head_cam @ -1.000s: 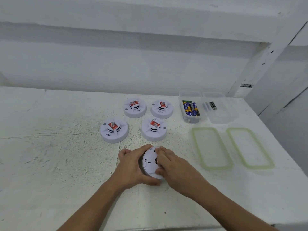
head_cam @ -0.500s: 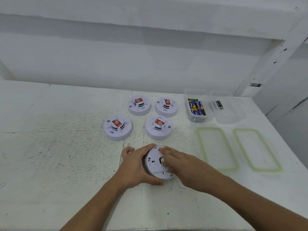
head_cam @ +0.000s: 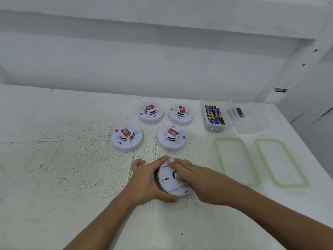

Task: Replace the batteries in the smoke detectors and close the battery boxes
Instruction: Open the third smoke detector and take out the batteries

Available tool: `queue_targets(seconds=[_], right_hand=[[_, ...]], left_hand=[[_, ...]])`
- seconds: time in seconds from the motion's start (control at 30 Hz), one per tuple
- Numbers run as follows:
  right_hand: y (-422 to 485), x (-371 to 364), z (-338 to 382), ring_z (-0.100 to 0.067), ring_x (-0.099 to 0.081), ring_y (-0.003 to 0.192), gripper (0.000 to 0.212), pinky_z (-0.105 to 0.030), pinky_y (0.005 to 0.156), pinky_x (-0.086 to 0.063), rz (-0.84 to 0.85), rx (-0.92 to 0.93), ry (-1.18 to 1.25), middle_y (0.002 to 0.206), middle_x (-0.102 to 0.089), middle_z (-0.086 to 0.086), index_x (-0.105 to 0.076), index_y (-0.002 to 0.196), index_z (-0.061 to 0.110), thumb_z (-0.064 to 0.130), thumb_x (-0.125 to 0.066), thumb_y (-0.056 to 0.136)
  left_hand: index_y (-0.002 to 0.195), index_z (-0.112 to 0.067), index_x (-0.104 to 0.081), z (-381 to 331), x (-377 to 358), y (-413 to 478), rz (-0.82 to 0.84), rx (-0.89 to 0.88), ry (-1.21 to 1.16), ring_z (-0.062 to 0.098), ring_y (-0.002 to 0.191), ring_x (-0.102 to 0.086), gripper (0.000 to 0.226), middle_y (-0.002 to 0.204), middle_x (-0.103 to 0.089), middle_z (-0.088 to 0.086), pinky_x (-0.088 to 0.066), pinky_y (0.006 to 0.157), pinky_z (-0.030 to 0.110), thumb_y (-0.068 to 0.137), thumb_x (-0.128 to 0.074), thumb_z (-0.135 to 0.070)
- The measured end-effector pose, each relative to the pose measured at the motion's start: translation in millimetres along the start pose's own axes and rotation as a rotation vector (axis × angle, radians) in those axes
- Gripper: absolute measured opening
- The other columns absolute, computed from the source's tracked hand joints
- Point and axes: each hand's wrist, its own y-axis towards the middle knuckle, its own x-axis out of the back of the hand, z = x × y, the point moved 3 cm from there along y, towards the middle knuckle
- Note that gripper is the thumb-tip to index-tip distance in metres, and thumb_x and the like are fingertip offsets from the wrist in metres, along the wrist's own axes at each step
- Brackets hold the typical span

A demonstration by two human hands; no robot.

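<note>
Lying back-side up in the lower middle of the frame, a round white plastic smoke detector [head_cam: 169,184] sits on the scuffed white painted table [head_cam: 54,159] between two bare hands. The left hand [head_cam: 146,183] grips its left edge: the fingers curl over the far rim and the thumb hooks round the near rim. The right hand [head_cam: 198,181] lies flat on the detector's back, its fingers straight and pressed together, their tips reaching the far rim. Whether the battery compartment under that hand is covered cannot be told.

Just above, in the middle of the frame, four more white round detectors stand face up in two rows, each with a red label on its raised centre: far left [head_cam: 151,112], far right [head_cam: 181,114], near left [head_cam: 127,137] and near right [head_cam: 171,138]. None touches another.

To the upper right of centre stand two clear plastic boxes, side by side and touching. The left box [head_cam: 214,129] holds several blue-and-yellow batteries [head_cam: 214,114] lying lengthwise; the right box [head_cam: 252,127] holds a single black battery [head_cam: 239,112] near its far end. Below the boxes, at the right of the frame, two clear rectangular lids with pale green rims lie flat on the table, the left lid [head_cam: 237,161] and the right lid [head_cam: 281,162] near each other but apart.
</note>
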Motion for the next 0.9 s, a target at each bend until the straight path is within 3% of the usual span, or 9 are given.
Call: queue_targets(seconds=[0.1,0.2,0.3,0.5,0.6,0.7,0.83,0.9], right_hand=[[0.4,-0.5,-2.0,0.000,0.001,0.144,0.038,-0.016,0.098,-0.033,-0.031,0.040,0.026,0.159,-0.006,0.013,-0.044,0.121,0.011,-0.007,-0.045,0.088],[0.2,-1.2,-3.2,-0.005,-0.015,0.142,0.026,-0.021,0.107,-0.031,-0.114,0.088,0.075,0.153,-0.028,0.005,-0.050,0.109,0.007,-0.007,-0.049,0.087],[-0.8,4.8,-0.2,-0.008,-0.026,0.135,0.021,-0.017,0.105,-0.029,-0.161,0.073,0.124,0.143,-0.039,0.003,-0.054,0.105,0.008,-0.003,-0.051,0.087],[5.3,20.0,11.3,-0.011,-0.030,0.116,0.029,-0.025,0.094,-0.036,-0.142,0.007,0.161,0.118,-0.036,0.008,-0.050,0.098,0.021,-0.001,-0.057,0.081],[3.8,19.8,13.9,-0.011,-0.032,0.104,0.032,-0.019,0.081,-0.038,-0.184,0.011,0.156,0.106,-0.029,0.008,-0.046,0.092,0.022,-0.006,-0.054,0.079],[0.5,17.7,11.3,-0.008,-0.037,0.094,0.031,-0.014,0.073,-0.037,-0.251,-0.025,0.215,0.101,-0.027,0.008,-0.045,0.089,0.024,-0.005,-0.053,0.081],[-5.1,27.8,-7.2,0.007,-0.044,0.092,0.030,-0.004,0.072,-0.037,-0.566,-0.310,0.493,0.102,-0.033,0.010,-0.053,0.092,0.027,0.004,-0.066,0.079],[-9.8,29.0,-21.5,0.003,-0.046,0.087,0.034,-0.003,0.068,-0.038,-0.650,-0.528,0.521,0.107,-0.030,0.007,-0.052,0.106,0.026,0.006,-0.066,0.081]], left_hand=[[0.107,-0.066,-0.032,0.2,-0.6,0.9,-0.012,-0.006,0.013,-0.025,0.105,-0.029,0.085,0.099,-0.052,-0.039,0.001,0.094,0.003,0.033,-0.074,-0.069],[0.106,-0.065,-0.034,-2.9,-0.7,-0.8,-0.040,-0.020,0.001,-0.024,0.102,-0.033,0.083,0.091,-0.056,-0.038,-0.002,0.094,0.004,0.033,-0.074,-0.067],[0.105,-0.063,-0.037,-0.3,-1.4,-2.7,-0.086,-0.027,-0.024,-0.026,0.099,-0.030,0.082,0.088,-0.059,-0.035,-0.004,0.096,0.006,0.032,-0.074,-0.067],[0.108,-0.058,-0.043,1.9,-2.8,-4.0,-0.103,-0.040,-0.028,-0.020,0.096,-0.036,0.081,0.085,-0.064,-0.023,-0.013,0.099,0.016,0.034,-0.076,-0.067],[0.109,-0.057,-0.044,0.5,-3.9,-3.7,-0.106,-0.063,-0.005,-0.011,0.098,-0.045,0.081,0.095,-0.062,-0.033,-0.015,0.098,0.019,0.037,-0.079,-0.065],[0.109,-0.056,-0.044,-3.5,-2.1,-4.4,-0.101,-0.056,0.001,-0.015,0.100,-0.043,0.080,0.102,-0.054,-0.045,-0.016,0.098,0.021,0.037,-0.077,-0.065],[0.103,-0.059,-0.040,-5.3,1.6,-7.0,-0.100,-0.034,-0.008,-0.033,0.098,-0.019,0.079,0.102,-0.041,-0.058,-0.016,0.096,0.012,0.033,-0.073,-0.069],[0.104,-0.060,-0.038,-4.8,1.8,-7.4,-0.094,-0.033,-0.002,-0.035,0.099,-0.010,0.079,0.107,-0.033,-0.062,-0.018,0.096,0.013,0.033,-0.072,-0.070]])
